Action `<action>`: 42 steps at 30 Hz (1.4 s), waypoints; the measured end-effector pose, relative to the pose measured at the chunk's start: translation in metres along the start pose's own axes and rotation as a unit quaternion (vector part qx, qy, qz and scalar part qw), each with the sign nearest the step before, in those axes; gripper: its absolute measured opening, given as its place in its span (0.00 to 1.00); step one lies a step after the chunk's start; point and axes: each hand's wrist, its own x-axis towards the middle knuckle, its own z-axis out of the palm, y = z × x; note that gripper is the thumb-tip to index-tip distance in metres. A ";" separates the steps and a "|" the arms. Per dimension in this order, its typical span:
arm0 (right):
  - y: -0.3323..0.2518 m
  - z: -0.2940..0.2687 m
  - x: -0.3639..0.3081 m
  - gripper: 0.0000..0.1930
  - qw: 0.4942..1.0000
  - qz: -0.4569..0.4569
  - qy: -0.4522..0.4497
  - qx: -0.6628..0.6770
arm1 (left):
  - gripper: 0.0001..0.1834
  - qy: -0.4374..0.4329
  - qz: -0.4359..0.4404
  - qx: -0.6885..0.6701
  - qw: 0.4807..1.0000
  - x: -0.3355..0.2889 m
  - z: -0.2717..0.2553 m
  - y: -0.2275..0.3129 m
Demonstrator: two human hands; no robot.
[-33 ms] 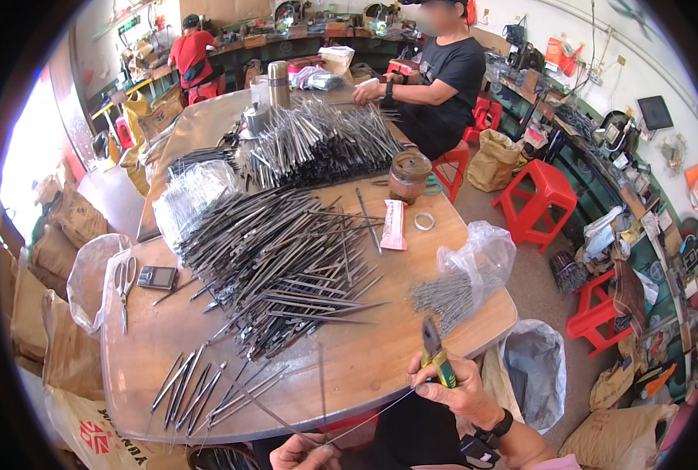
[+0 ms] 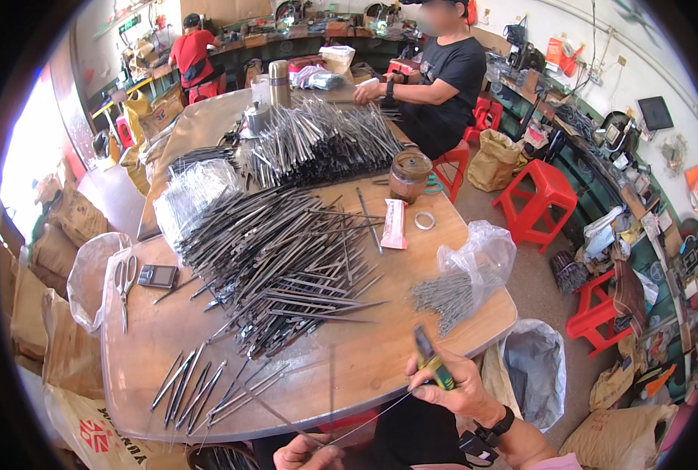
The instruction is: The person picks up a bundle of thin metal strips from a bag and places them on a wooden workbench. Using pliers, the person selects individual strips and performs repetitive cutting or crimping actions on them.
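Note:
At the bottom edge my left hand (image 2: 308, 454) is closed on a slim dark metal strip (image 2: 270, 408); another thin dark piece (image 2: 332, 388) stands up beside it. A thin wire (image 2: 372, 419) runs from there to my right hand (image 2: 460, 389), whose thumb and finger pinch its other end. My right hand also holds pliers (image 2: 435, 364) with yellow and green handles, jaws pointing up. Beyond my hands, a big heap of dark metal strips (image 2: 278, 258) covers the table, and several separate strips (image 2: 188, 392) lie at its near left edge.
On the table (image 2: 411, 274) are scissors (image 2: 124, 286), a small dark device (image 2: 158, 276), a plastic bag of thin wires (image 2: 450, 298), a brown jar (image 2: 409, 176) and a tape ring (image 2: 424, 221). A lined bin (image 2: 548, 368) stands at right. Another person (image 2: 443, 86) sits across the table.
The pliers have tilted and shifted slightly in my right hand. The upright thin piece by my left hand has swung a little to the right.

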 end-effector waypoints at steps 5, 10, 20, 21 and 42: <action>-0.009 0.023 0.014 0.10 0.974 -0.125 -0.107 -0.158 | 0.06 -0.060 0.033 0.143 0.987 0.017 -0.006 -0.010; 0.009 0.035 0.029 0.07 0.951 -0.143 -0.130 -0.240 | 0.06 -0.067 -0.133 0.073 0.986 0.023 -0.024 -0.010; 0.021 0.041 0.046 0.12 0.880 -0.229 -0.189 -0.371 | 0.05 -0.123 -0.212 0.025 0.969 0.024 -0.029 -0.014; 0.022 0.041 0.046 0.12 0.882 -0.226 -0.194 -0.365 | 0.05 -0.127 -0.215 0.027 0.968 0.025 -0.028 -0.014; 0.024 0.043 0.039 0.13 0.877 -0.209 -0.239 -0.360 | 0.04 -0.135 -0.203 0.003 0.970 0.024 -0.029 -0.026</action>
